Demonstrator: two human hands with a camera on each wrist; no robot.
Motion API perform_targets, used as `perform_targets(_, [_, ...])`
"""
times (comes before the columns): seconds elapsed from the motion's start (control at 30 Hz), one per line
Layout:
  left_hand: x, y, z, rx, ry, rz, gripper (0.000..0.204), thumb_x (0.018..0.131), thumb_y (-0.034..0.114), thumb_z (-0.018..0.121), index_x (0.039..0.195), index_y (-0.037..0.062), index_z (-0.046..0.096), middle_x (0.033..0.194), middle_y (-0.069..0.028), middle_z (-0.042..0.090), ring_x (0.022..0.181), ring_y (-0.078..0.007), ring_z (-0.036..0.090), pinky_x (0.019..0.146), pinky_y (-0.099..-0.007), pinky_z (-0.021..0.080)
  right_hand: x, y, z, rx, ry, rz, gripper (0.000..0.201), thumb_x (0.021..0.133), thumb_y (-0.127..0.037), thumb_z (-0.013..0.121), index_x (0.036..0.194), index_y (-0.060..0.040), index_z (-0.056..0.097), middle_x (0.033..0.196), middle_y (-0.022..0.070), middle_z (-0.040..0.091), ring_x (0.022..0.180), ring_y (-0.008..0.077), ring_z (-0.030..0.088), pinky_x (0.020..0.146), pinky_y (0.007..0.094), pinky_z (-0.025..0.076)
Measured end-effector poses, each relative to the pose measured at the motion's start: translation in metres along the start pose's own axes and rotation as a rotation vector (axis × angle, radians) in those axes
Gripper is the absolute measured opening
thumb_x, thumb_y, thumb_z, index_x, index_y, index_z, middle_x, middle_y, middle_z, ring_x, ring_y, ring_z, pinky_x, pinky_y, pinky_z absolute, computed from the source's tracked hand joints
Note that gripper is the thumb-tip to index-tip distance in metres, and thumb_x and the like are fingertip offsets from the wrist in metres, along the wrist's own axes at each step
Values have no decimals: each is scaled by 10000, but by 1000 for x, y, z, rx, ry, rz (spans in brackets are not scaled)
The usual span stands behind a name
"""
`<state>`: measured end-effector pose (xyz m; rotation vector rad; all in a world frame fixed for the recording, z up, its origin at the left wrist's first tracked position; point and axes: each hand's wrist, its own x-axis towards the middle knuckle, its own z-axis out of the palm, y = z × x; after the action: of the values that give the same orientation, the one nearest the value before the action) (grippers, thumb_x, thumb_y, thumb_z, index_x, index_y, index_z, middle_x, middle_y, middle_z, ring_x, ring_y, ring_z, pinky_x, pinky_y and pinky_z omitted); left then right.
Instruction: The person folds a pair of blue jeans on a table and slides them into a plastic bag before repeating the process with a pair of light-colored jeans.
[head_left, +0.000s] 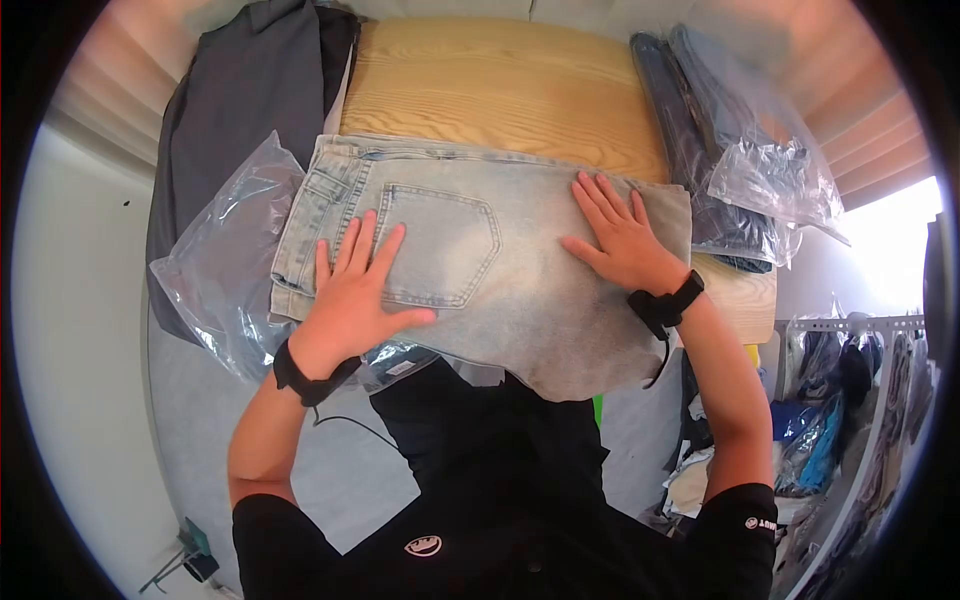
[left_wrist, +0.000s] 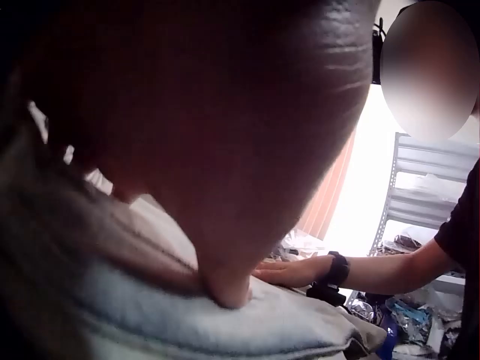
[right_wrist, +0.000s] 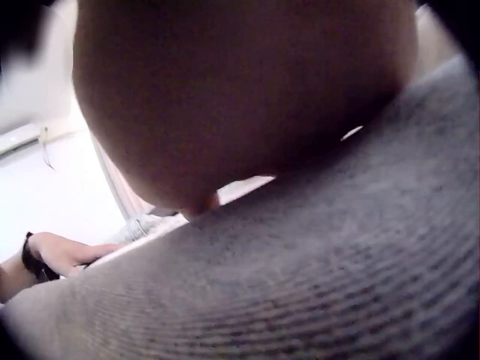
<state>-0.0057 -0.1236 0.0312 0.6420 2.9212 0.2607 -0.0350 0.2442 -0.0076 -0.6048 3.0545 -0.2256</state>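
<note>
Folded light-wash jeans (head_left: 530,270) lie across the wooden table, waistband to the left, a stitched back pocket (head_left: 440,245) facing up. My left hand (head_left: 350,290) rests on them with fingers spread, fingertips over the waistband side of the pocket and thumb pointing right. Toward the right end, my right hand (head_left: 622,240) lies on the denim, fingers straight and thumb out to the left. In the left wrist view the thumb (left_wrist: 229,281) touches the pale denim (left_wrist: 165,307). Grey denim (right_wrist: 300,255) fills the lower part of the right wrist view beneath the palm.
Left of the jeans, a clear plastic bag (head_left: 235,265) lies over dark grey garments (head_left: 250,110). Bagged dark jeans (head_left: 715,150) are stacked at the table's right edge. A metal rack (head_left: 870,400) with packed clothes stands at the lower right. Bare wooden tabletop (head_left: 500,80) shows behind the jeans.
</note>
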Motion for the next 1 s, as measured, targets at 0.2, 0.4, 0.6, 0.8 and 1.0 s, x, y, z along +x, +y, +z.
perform_targets(0.2, [73,-47,-36,-91,89,36,593,784,257,748,1306,76,532,1236,-140,580,1220,-308,480,1050,-437,340,-10,42,-7,279,277,149,455,885,-221,648,1288,-31,554,1343,161,531,1261,347,462,1065,395,365])
perform_targets(0.4, [119,-77,-55,57,24,177,329,772,203,754,1058,102,624,1032,-59,634,1058,-264,536,896,-373,397,2,47,-20,177,381,107,222,848,-159,682,1032,-36,664,1006,111,634,990,315,566,893,391,436])
perform_targets(0.6, [125,-91,-48,-79,46,225,210,818,172,713,964,72,599,984,-89,639,997,-292,578,846,-401,430,7,58,-19,96,391,72,163,866,-212,675,894,-55,640,886,95,643,903,303,587,786,390,439])
perform_targets(0.8, [130,-91,-43,-246,92,40,217,847,150,685,970,16,567,974,-172,651,968,-353,619,816,-406,473,12,65,-9,249,379,279,191,874,-229,678,902,-43,646,871,136,648,866,345,599,816,408,460])
perform_targets(1.0, [135,-101,-32,-240,140,112,273,813,139,731,1002,10,582,980,-153,649,962,-311,624,856,-368,476,13,81,0,297,492,162,173,850,-188,699,929,-37,668,911,141,671,899,336,623,789,411,487])
